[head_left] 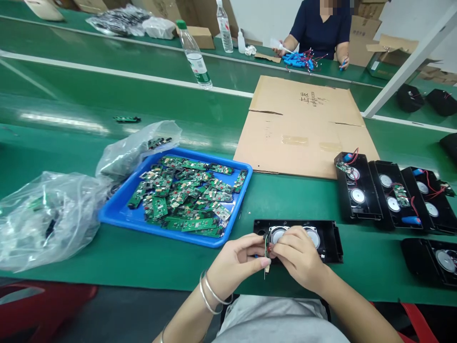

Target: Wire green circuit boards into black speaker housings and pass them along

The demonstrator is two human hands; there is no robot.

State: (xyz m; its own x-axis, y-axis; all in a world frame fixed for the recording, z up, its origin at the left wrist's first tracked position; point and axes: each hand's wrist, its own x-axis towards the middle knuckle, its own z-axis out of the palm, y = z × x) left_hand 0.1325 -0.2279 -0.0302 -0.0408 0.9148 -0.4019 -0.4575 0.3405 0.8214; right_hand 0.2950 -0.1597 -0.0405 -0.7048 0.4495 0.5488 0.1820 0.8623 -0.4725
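Observation:
Low over the green workbench, my left hand (pixel 238 261) is closed on a small green circuit board (pixel 266 259), held on edge between thumb and fingers. My right hand (pixel 302 257) is pinched against the board's right face. A bit of red shows at its fingertips; what they grip is too small and covered to name. Just behind both hands lies an open black speaker housing (pixel 330 238) with two round silver speakers (pixel 313 237), partly hidden by my fingers. To the left, a blue tray (pixel 117 216) holds a heap of similar circuit boards (pixel 185 195).
Clear plastic bags (pixel 53 219) lie left of the tray. A flattened cardboard sheet (pixel 303 128) lies beyond the housing. Several other speaker housings (pixel 360 200) stand at right, with wires and blue cells. Across the bench, a person (pixel 321 28) handles blue cells near water bottles (pixel 194 57).

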